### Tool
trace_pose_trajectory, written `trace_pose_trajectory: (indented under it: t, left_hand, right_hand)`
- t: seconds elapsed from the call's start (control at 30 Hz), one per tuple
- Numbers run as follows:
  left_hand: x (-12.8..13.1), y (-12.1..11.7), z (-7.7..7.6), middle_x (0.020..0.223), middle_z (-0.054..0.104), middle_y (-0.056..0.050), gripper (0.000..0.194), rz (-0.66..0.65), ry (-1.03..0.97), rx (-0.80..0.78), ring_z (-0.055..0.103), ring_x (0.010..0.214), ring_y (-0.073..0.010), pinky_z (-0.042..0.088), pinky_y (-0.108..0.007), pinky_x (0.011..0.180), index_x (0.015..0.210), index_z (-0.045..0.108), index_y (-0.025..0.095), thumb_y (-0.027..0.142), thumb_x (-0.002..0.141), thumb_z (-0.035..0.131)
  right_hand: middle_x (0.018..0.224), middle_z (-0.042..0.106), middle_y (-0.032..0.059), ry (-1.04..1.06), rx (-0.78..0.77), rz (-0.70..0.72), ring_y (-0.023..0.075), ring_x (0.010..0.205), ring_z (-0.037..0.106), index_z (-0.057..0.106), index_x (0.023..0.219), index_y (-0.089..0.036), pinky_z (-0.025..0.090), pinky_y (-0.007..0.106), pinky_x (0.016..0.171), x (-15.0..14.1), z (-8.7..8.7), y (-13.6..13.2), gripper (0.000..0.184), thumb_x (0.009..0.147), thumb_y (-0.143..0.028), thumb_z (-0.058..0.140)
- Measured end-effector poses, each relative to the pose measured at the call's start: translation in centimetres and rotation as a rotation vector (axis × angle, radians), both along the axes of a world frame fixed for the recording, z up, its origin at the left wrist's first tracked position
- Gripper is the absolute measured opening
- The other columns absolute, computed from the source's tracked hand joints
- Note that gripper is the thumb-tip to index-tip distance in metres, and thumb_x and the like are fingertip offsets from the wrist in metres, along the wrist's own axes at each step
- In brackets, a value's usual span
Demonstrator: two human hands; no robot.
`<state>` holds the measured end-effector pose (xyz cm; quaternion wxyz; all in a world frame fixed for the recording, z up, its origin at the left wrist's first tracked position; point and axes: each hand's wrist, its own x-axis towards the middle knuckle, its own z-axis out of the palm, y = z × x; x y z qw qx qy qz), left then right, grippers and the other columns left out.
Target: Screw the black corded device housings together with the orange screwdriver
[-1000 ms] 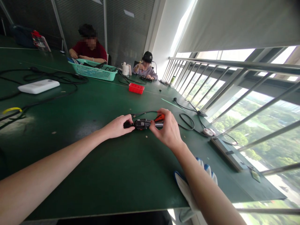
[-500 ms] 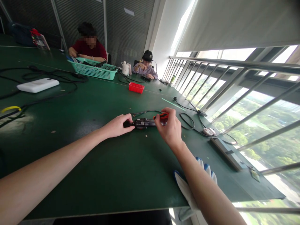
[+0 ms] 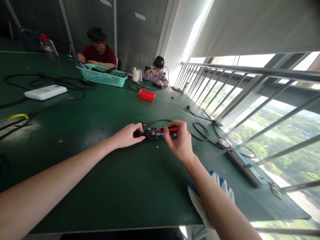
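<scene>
On the green table lies a long black electric device (image 3: pixel 151 133), its body crosswise in front of me. My left hand (image 3: pixel 129 135) is closed on the device's left end, thumb and fingers pinching the black tip. My right hand (image 3: pixel 179 138) grips an orange-and-black screwdriver (image 3: pixel 172 129) over the device's right part. The screwdriver lies nearly flat and points left along the body; whether its tip touches a screw is too small to tell. A thin black cable (image 3: pixel 160 120) runs behind the device.
A red tray (image 3: pixel 147 95), a turquoise basket (image 3: pixel 105 78) and a white box (image 3: pixel 46 92) stand farther back. White-and-blue gloves (image 3: pixel 200 203) lie under my right forearm. Black cords (image 3: pixel 205 133) spread right, by a railing (image 3: pixel 250 70). Two people sit at the far side.
My right hand has shifted along the device and turned the screwdriver from a slant to nearly flat, pointing left. The left hand keeps its hold. The view has tilted slightly.
</scene>
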<state>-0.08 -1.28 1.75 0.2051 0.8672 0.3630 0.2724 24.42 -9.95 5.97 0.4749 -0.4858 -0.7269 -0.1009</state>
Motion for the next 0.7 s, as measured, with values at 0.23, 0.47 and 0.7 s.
trace_pose_trajectory:
  t: [0.23, 0.47, 0.7]
  left_hand:
    - [0.0, 0.1, -0.2, 0.1, 0.067, -0.002, 0.022, -0.012, -0.016, 0.008, 0.062, 0.095, -0.0239, 0.046, -0.035, 0.083, 0.098, 0.058, 0.026, 0.044, 0.088, 0.065]
    - [0.1, 0.0, -0.1, 0.098, 0.066, -0.002, 0.022, 0.0, -0.01, 0.013, 0.062, 0.092, -0.0238, 0.046, -0.035, 0.08, 0.096, 0.058, 0.026, 0.045, 0.088, 0.065]
    - [0.1, 0.0, 0.0, 0.099, 0.066, -0.002, 0.022, -0.006, -0.021, 0.003, 0.062, 0.094, -0.0241, 0.046, -0.035, 0.082, 0.096, 0.058, 0.026, 0.045, 0.087, 0.065]
  right_hand:
    - [0.094, 0.069, 0.004, -0.138, 0.008, 0.058, 0.0179, 0.078, 0.068, 0.05, 0.112, -0.024, 0.057, 0.032, 0.072, -1.4, -1.0, 0.3, 0.019, 0.099, -0.034, 0.058]
    - [0.095, 0.068, 0.0051, -0.216, 0.043, 0.023, 0.0205, 0.081, 0.066, 0.049, 0.113, -0.023, 0.055, 0.035, 0.075, -1.6, -0.4, -0.3, 0.025, 0.091, -0.027, 0.06]
    - [0.085, 0.067, 0.0022, -0.288, 0.083, 0.005, 0.0191, 0.073, 0.063, 0.053, 0.11, -0.023, 0.051, 0.034, 0.073, -1.4, 0.0, -0.2, 0.015, 0.098, -0.03, 0.057]
